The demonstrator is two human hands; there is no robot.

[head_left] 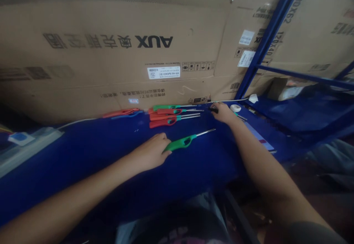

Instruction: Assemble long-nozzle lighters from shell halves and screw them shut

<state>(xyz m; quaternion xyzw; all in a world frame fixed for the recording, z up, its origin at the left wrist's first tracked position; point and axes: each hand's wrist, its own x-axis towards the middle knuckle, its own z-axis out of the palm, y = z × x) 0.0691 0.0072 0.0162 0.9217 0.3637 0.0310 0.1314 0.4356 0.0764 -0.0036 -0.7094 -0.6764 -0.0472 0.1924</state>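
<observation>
My left hand (155, 151) is closed around the handle of a green long-nosed lighter (181, 144), held over the blue tabletop (193, 170) with its metal tube pointing right. Farther back, my right hand (222, 112) has its fingers closed on a small black object (213, 109), whose kind I cannot make out. Between the hands and the cardboard lie several red lighters (163, 120) in a pile, tubes to the right. Another green lighter (166, 107) rests behind them. To their left are a red-handled item (121, 112) and a blue one, both blurred.
A large cardboard sheet (110, 63) walls off the back. White tape roll (235, 108) and a flat pale sheet or box (258, 135) lie right of my right hand. A blue metal post (265, 48) rises there. At left sits a pale power strip (30, 150) with a cable.
</observation>
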